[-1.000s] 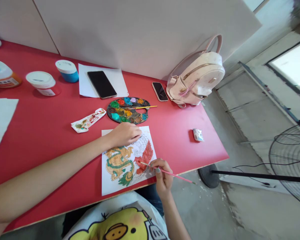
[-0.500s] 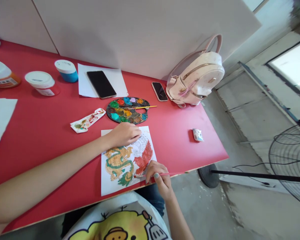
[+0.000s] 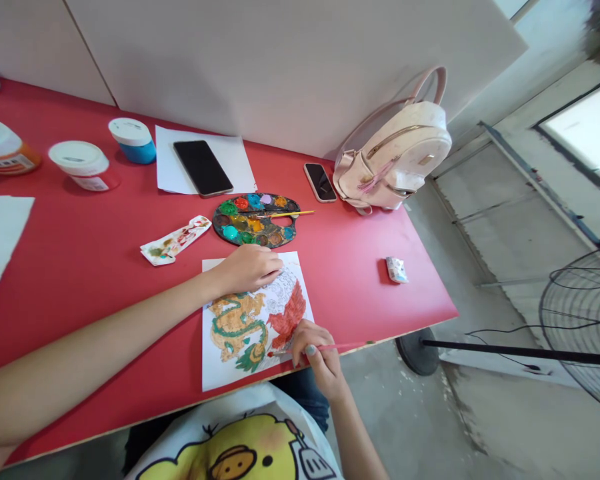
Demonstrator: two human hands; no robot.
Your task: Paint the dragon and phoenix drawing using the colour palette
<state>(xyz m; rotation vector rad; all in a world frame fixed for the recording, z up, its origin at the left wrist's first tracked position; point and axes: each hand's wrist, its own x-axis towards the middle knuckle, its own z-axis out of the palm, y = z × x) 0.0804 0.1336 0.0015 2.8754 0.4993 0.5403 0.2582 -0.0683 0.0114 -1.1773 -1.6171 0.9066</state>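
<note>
A sheet of white paper [image 3: 215, 377] lies at the table's front edge. It bears an orange and green dragon [image 3: 237, 327] and a red bird [image 3: 289, 319], with uncoloured line drawing near the top. My right hand [image 3: 320, 353] is closed around a thin pink paintbrush [image 3: 347, 346]; its reddish tip meets the paper below the bird. Over the sheet's top edge rests my left hand [image 3: 253, 268], fingers curled in and nothing visible in them. Just beyond it sits a paint palette [image 3: 255, 221] with several colours and a yellow-handled brush [image 3: 295, 213] across it.
Left of the palette lies a paint-stained tissue [image 3: 175, 241]. Jars, including a blue one [image 3: 134, 141], stand at the back left. A large phone [image 3: 203, 168] lies on white sheets, a smaller phone [image 3: 320, 183] beside a backpack [image 3: 395, 160]. A small packet [image 3: 397, 270] is at right.
The paintbrush in my right hand has shifted very slightly at the same spot. My left hand stays put. The view has moved a touch.
</note>
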